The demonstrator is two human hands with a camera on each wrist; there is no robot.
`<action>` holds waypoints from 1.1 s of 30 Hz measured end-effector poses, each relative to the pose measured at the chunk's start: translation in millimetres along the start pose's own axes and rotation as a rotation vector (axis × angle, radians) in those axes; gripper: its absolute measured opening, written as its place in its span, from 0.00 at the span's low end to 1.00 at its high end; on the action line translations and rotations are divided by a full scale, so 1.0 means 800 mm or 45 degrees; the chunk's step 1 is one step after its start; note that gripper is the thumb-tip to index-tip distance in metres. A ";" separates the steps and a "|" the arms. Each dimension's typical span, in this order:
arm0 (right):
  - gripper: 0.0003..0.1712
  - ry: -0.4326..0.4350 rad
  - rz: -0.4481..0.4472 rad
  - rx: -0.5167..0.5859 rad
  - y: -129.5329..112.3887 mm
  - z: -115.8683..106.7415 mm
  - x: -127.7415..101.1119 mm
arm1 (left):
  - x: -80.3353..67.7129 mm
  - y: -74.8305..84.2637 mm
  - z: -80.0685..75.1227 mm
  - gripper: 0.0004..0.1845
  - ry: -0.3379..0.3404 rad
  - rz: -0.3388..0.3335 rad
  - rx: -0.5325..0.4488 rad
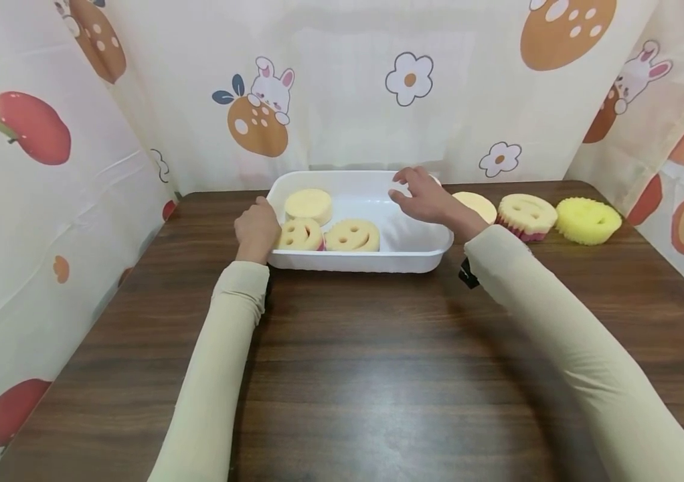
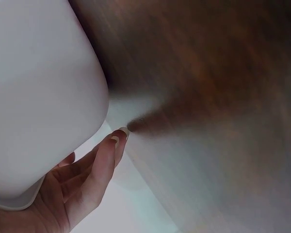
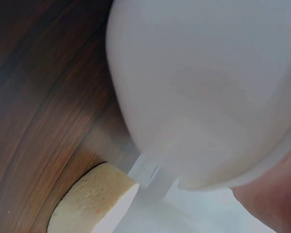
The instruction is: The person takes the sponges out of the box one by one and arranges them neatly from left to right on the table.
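Three sponges (image 1: 351, 235) sit left in the tray (image 1: 399, 262), upper centre of frame, left hand (image 1: 257, 231) at its rim, grip unclear, right hand (image 1: 425, 196) loosely curved, empty, over its other end, where light, even pressure should steady it.

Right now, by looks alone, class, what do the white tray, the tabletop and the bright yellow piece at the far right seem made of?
White tray: probably plastic, smooth and slightly glossy; even colour, soft reflections.
Tabletop: wood or wood-look laminate, satin; dark grain streaks, a pale sheen.
Yellow piece: perhaps sponge foam, matte; no strong shine, scalloped edge.
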State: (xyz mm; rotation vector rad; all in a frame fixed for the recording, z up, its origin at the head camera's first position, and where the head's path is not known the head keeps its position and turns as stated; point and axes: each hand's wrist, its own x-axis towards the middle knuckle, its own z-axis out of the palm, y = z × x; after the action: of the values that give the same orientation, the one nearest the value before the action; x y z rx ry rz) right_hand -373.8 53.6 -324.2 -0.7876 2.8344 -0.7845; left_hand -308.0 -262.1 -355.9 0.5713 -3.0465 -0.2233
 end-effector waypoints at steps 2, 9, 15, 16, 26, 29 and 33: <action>0.32 -0.011 -0.002 0.002 -0.004 0.002 0.001 | -0.001 -0.001 -0.001 0.22 0.003 0.002 -0.002; 0.31 -0.038 -0.005 -0.013 -0.007 0.009 0.004 | -0.004 0.000 0.000 0.21 0.002 0.014 -0.005; 0.30 -0.015 -0.057 -0.029 -0.012 0.014 0.011 | -0.003 0.000 -0.002 0.21 0.006 -0.001 -0.005; 0.30 -0.019 -0.059 -0.024 -0.013 0.015 0.012 | -0.003 0.000 -0.003 0.22 0.003 -0.005 -0.003; 0.29 -0.048 -0.069 -0.012 -0.023 0.026 0.019 | -0.004 0.000 0.000 0.19 0.001 0.020 0.002; 0.29 -0.041 -0.089 -0.008 -0.028 0.028 0.023 | -0.003 -0.001 0.000 0.19 0.016 0.010 0.004; 0.29 -0.042 -0.097 -0.007 -0.036 0.028 0.025 | -0.003 -0.002 0.001 0.18 0.029 0.013 -0.002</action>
State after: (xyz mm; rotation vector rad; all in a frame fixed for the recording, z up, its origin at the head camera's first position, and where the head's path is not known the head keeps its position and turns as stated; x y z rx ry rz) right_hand -373.0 12.2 -328.2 -0.9051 2.7939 -0.7662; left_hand -305.4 -262.7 -356.6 0.5537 -3.0265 -0.2171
